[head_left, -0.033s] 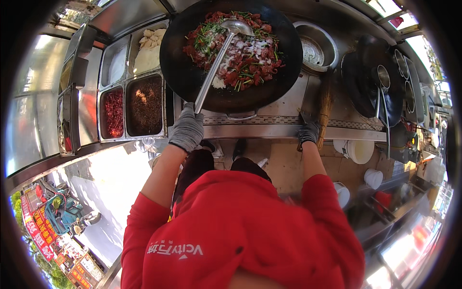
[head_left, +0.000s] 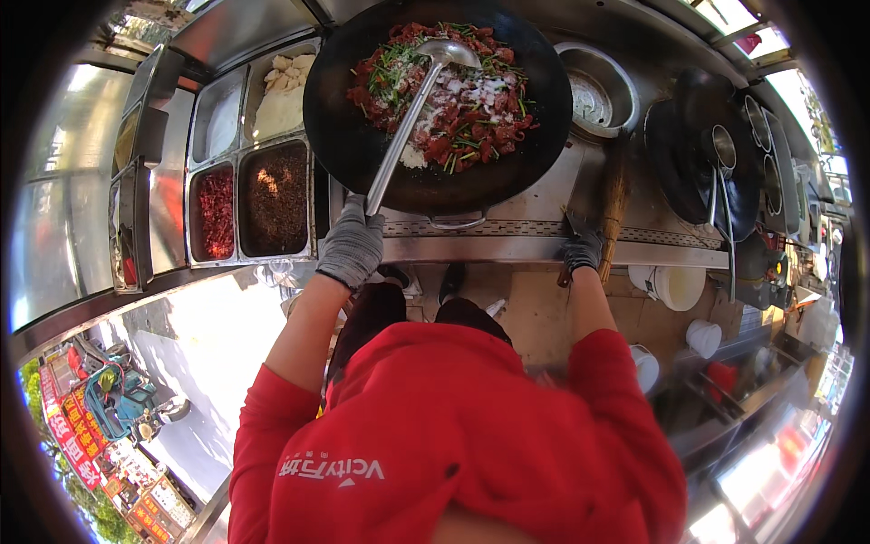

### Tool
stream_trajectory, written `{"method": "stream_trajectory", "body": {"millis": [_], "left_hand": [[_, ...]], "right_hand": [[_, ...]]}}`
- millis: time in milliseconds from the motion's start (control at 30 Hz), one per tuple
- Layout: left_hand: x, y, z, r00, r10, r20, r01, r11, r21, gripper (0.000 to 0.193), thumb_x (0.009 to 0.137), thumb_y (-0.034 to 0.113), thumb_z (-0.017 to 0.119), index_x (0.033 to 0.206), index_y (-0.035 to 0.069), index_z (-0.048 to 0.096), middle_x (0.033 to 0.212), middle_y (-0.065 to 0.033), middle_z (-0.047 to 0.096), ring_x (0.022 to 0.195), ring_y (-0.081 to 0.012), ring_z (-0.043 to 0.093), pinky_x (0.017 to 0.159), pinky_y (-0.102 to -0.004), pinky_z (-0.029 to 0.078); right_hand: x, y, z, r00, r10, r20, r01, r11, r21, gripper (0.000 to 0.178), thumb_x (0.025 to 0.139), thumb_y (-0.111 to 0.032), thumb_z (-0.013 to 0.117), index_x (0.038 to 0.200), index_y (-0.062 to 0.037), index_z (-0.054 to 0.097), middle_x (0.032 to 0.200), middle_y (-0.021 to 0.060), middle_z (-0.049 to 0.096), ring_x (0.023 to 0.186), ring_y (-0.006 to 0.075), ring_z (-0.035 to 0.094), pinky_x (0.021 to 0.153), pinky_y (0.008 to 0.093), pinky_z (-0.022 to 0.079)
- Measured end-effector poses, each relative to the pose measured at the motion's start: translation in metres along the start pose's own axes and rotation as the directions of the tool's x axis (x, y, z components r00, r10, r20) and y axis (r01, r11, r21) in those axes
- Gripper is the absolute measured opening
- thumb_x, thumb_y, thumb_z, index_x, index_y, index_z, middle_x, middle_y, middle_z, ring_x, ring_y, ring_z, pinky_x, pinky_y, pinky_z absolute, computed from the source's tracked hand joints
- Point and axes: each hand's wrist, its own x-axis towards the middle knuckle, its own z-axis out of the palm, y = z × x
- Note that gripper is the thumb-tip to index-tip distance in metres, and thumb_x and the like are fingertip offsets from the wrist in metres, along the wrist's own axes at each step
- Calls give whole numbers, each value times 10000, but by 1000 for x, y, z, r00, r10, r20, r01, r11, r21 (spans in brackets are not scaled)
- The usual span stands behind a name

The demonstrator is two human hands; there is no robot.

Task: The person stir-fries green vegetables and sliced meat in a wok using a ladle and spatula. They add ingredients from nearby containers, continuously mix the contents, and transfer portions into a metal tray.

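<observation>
In my left hand [head_left: 351,247], in a grey glove, is the end of a long-handled metal ladle [head_left: 410,127]. Its bowl rests face down on food in a big black wok [head_left: 340,150]. That food [head_left: 489,131] is chopped red meat with green stalks, with white powder scattered over it. At the counter's front edge, my gloved right hand [head_left: 583,249] is closed round a flat-bladed tool [head_left: 575,221]; the blade shows above the fist and a bit of wooden handle below. The fingers partly hide this tool. A straw brush [head_left: 613,213] lies just right of that hand.
Steel trays [head_left: 238,204] of red and brown seasonings and pale pieces stand left of the wok. A metal basin [head_left: 625,95] sits to its right. Farther right is another black wok [head_left: 671,168] with a ladle [head_left: 722,145]. White buckets [head_left: 680,286] stand below the counter.
</observation>
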Motion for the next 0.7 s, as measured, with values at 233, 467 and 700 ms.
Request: {"method": "stream_trajectory", "body": {"millis": [233,467,700], "left_hand": [[13,-27,-37,993,-100,65,112,972,-207,355,924,281,603,1164,26,541,809,-152,624,727,-265,599,680,-385,479],[56,-68,-30,996,-90,-13,87,984,-156,392,936,347,561,1174,36,529,877,-244,653,830,-431,633,710,-490,502],[39,-69,8,964,-105,245,203,884,-421,596,945,207,566,1484,160,314,713,-57,560,580,-102,500,544,-261,452]], "right_hand": [[-76,-62,-50,923,239,303,-361,811,460,191,888,-163,651,1029,-41,609,821,80,663,589,182,599,555,339,501],[-89,-252,-121,946,-120,303,129,992,-10,202,923,-221,620,1048,-62,617,796,74,633,680,165,587,591,295,487],[-19,-377,-23,822,152,549,493,294,-819,317,887,-311,557,991,-36,676,941,178,687,863,302,654,798,366,494]]}}
